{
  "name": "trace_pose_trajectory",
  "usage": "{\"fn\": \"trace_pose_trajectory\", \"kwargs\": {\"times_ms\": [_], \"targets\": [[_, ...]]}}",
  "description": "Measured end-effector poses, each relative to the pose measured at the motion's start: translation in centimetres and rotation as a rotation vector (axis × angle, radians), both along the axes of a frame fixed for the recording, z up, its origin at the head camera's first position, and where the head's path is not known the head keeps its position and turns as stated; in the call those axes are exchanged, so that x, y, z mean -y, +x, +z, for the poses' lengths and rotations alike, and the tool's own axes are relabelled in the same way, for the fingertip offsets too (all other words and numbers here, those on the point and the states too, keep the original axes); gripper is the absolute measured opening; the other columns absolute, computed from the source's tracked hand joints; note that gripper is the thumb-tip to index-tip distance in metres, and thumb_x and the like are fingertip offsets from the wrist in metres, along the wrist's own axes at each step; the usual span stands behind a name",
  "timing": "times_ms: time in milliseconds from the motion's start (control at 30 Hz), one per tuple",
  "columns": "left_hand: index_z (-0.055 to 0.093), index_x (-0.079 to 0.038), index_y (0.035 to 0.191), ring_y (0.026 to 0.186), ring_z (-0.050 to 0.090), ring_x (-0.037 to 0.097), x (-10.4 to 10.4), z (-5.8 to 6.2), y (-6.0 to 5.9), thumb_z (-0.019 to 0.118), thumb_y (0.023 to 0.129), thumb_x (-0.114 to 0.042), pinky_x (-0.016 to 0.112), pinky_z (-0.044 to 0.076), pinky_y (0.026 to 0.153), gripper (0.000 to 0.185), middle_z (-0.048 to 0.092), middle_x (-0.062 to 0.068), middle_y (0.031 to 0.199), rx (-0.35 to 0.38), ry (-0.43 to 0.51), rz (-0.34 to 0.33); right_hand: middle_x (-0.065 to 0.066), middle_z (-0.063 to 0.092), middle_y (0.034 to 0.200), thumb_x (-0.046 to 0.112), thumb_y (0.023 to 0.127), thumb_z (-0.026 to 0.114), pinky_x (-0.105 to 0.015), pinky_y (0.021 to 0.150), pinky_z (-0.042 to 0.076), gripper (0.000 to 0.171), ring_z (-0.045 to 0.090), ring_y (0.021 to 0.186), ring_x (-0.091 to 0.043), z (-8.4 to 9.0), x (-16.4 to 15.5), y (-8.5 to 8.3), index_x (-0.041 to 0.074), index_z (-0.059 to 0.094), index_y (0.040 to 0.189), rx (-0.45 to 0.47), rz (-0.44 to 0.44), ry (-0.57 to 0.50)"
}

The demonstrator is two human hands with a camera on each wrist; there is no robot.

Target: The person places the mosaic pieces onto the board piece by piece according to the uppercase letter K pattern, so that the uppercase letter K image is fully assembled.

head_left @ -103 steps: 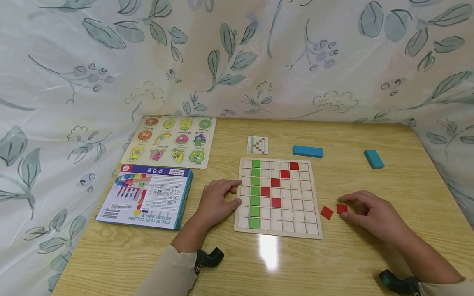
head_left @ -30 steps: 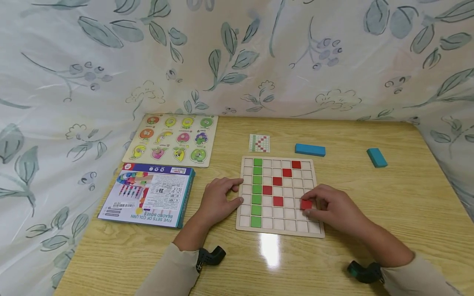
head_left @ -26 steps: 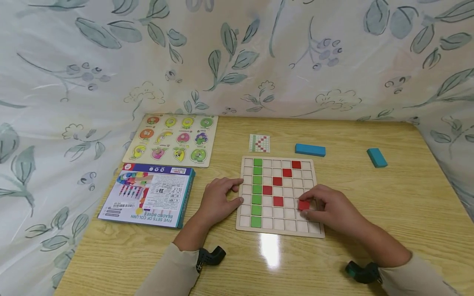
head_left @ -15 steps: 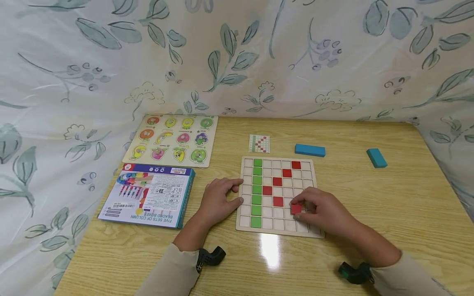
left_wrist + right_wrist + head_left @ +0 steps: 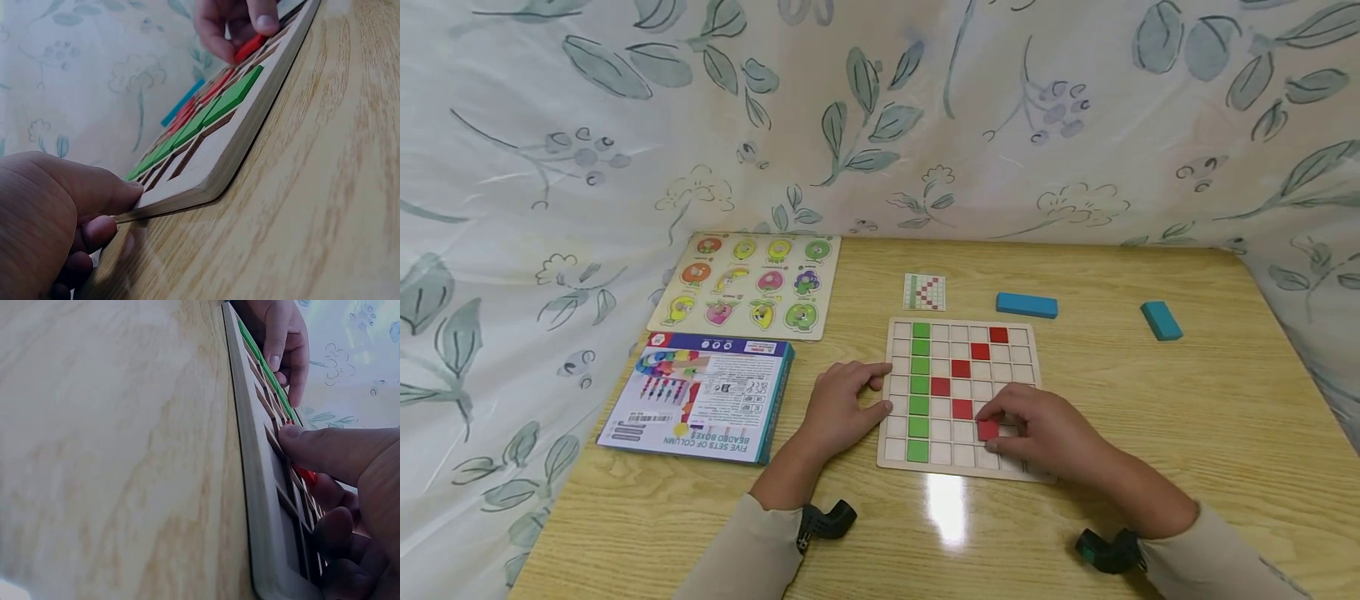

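Observation:
A wooden grid board point(image 5: 967, 472) lies on the table. Green tiles point(image 5: 919, 384) fill its second column, and several red tiles point(image 5: 961, 368) sit in cells along slanting lines. My right hand point(image 5: 1052, 429) pinches one red tile point(image 5: 988, 430) between thumb and fingertips, over a cell in the lower middle of the grid. Whether that tile is seated cannot be told. In the right wrist view the thumb point(image 5: 325, 447) presses near the red tile, other fingers curled beneath. My left hand point(image 5: 844, 408) rests at the board's left edge, thumb point(image 5: 109, 190) on the rim.
Behind the board lie a small pattern card point(image 5: 924, 292) and a blue block point(image 5: 1027, 306); another blue block point(image 5: 1161, 321) is farther right. A fruit puzzle board point(image 5: 745, 287) and a printed box point(image 5: 692, 398) are at the left. Floral cloth point(image 5: 880, 125) hangs behind.
Two loose red tiles beside the board have left the table. My right hand has carried one leftward onto the grid; the other is out of sight. The left hand stays put.

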State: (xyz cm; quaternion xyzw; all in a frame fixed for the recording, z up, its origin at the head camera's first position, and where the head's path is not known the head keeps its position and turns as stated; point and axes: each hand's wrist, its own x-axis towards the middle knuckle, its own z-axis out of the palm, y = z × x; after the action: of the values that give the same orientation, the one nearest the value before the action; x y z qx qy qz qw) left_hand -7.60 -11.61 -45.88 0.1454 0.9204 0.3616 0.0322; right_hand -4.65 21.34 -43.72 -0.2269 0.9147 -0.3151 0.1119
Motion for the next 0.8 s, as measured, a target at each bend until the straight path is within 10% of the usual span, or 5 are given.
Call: {"fn": "trace_pose_trajectory", "kwargs": {"times_ms": [800], "targets": [[0.071,-0.017,0.140,0.102,0.053,0.020,0.01,-0.01,-0.05,0.083,0.091,-0.023,0.046,0.038,0.097,0.051,0.062,-0.009,0.098,0.008,-0.005,0.002,0.015,0.067,0.106,0.022,0.083,0.094,-0.024,0.067,0.047,0.033,0.054,0.076,-0.004,-0.47,0.11,0.12,0.025,0.083,0.114,-0.079,0.036,-0.016]]}}
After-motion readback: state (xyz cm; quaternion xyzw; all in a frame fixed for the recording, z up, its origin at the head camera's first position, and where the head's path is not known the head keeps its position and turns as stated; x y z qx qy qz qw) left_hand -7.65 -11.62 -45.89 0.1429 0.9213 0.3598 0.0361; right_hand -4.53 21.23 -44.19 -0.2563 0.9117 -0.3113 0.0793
